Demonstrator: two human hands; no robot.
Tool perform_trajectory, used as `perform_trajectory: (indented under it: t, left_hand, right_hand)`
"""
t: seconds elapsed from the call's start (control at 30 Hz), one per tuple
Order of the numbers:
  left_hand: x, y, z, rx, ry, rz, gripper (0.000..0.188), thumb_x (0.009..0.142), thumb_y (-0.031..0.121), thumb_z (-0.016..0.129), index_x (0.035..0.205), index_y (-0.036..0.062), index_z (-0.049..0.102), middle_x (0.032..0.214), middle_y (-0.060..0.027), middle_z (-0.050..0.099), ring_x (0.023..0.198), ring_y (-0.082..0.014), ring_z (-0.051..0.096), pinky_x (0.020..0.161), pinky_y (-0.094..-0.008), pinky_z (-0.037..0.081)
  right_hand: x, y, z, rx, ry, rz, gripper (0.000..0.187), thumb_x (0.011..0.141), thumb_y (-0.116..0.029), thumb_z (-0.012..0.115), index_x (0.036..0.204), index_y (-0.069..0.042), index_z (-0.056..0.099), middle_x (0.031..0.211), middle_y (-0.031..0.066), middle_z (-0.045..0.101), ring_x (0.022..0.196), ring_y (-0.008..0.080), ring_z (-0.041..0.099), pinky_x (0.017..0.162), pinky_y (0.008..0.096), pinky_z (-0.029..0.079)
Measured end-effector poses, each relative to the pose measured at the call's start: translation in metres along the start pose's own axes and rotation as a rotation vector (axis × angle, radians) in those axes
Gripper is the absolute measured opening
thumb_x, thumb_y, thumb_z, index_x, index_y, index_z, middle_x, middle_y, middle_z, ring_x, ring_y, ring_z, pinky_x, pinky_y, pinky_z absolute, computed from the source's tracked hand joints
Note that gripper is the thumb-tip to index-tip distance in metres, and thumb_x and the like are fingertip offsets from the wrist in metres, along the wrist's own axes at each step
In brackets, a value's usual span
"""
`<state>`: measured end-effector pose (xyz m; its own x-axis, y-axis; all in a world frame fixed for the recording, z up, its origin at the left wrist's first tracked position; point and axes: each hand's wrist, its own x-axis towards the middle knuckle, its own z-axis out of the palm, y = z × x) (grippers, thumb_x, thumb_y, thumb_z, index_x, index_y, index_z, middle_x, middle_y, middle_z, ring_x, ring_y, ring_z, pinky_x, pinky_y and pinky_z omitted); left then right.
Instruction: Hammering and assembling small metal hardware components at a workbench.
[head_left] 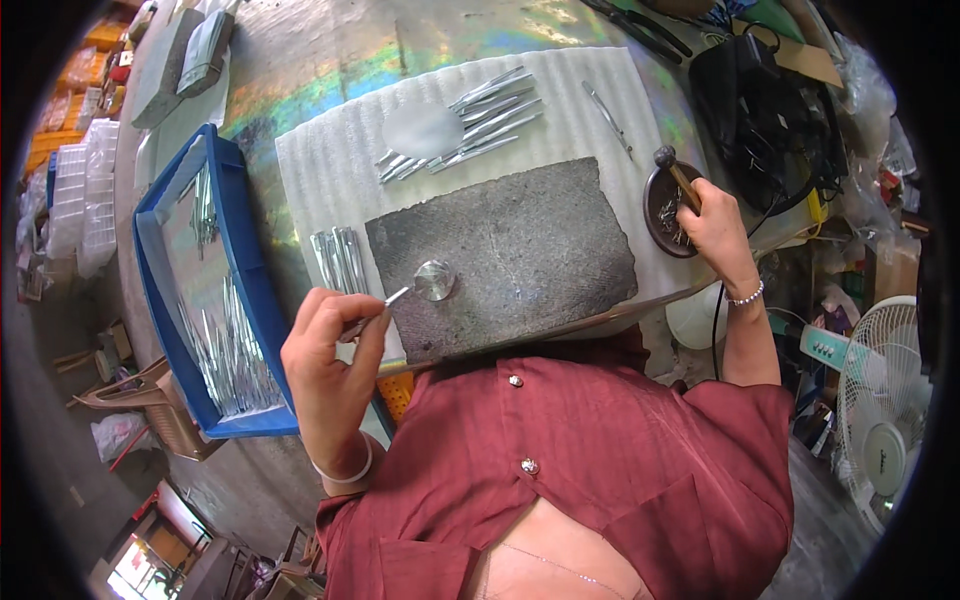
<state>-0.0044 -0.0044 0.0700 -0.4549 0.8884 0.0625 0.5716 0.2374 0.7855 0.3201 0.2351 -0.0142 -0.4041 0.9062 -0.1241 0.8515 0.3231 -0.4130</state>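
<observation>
Rod [398, 296] and hammer [684, 186] were in hand.
Left hand [328, 345] pinched the slim, pale metal rod, long axis pointing to two o'clock, beside a shiny round disc [435, 281] at eight o'clock on the rough grey slab [550, 230]; right hand [715, 228] curled round the hammer's wooden handle, head toward eleven.

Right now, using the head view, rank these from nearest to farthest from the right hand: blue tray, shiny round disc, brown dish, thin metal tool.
From the right hand:
1. Brown dish: immediately at its left.
2. Thin metal tool: up and left, on white foam.
3. Shiny round disc: farther left, on the gray slab.
4. Blue tray: far left.
</observation>
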Motion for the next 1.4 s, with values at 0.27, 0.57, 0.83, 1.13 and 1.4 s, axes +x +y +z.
perform_trajectory:
  t: [0.27,0.57,0.83,1.13,1.4]
  left_hand:
    - [0.009,-0.011,0.018,-0.009,-0.108,0.068,0.011,0.076,-0.006,0.065,0.085,-0.0004,0.06,0.076,-0.0088,0.055,0.067,-0.0174,0.057,0.061,-0.0256,0.047]
    - [0.002,-0.042,0.032,-0.174,-0.13,-0.059,0.007,0.083,-0.002,0.062,0.09,-0.0014,0.061,0.08,-0.0078,0.06,0.071,-0.0122,0.059,0.062,-0.0233,0.047]
    - [-0.016,-0.03,0.035,-0.791,0.013,-0.255,0.013,0.093,0.007,0.052,0.103,-0.0002,0.054,0.088,-0.012,0.066,0.068,-0.0101,0.057,0.065,-0.0219,0.047]
    - [-0.015,-0.032,0.053,-1.667,-0.197,-0.489,0.023,0.09,0.011,0.059,0.11,0.0036,0.05,0.089,-0.0148,0.065,0.064,-0.0132,0.059,0.058,-0.0219,0.048]
    - [-0.017,-0.038,0.056,-1.916,-0.316,-0.607,0.02,0.089,0.016,0.061,0.105,0.0058,0.054,0.088,-0.0091,0.065,0.064,-0.0116,0.058,0.056,-0.0203,0.047]
  right_hand:
    - [-0.004,0.011,-0.009,0.401,0.007,0.113,0.011,0.08,-0.007,0.061,0.08,0.001,0.054,0.064,0.0013,0.053,0.058,0.0079,0.047,0.052,0.0248,0.039]
    - [-0.012,-0.013,-0.025,0.999,-0.149,0.277,0.009,0.081,-0.005,0.065,0.081,-0.004,0.056,0.069,-0.0012,0.057,0.041,0.0007,0.037,0.035,0.0166,0.026]
    - [-0.02,-0.087,-0.015,1.279,-0.376,0.174,0.01,0.085,-0.002,0.06,0.094,-0.002,0.055,0.078,0.0076,0.063,0.04,0.0007,0.037,0.034,0.0158,0.026]
    - [-0.05,-0.187,0.02,1.324,-0.596,-0.055,0.006,0.088,-0.004,0.058,0.092,0.0,0.055,0.076,0.0053,0.063,0.052,0.0016,0.046,0.046,0.0166,0.036]
    - [-0.058,-0.211,0.033,1.091,-0.471,-0.381,0.009,0.09,-0.005,0.057,0.095,0.001,0.052,0.072,0.0065,0.06,0.046,0.0021,0.042,0.04,0.0171,0.031]
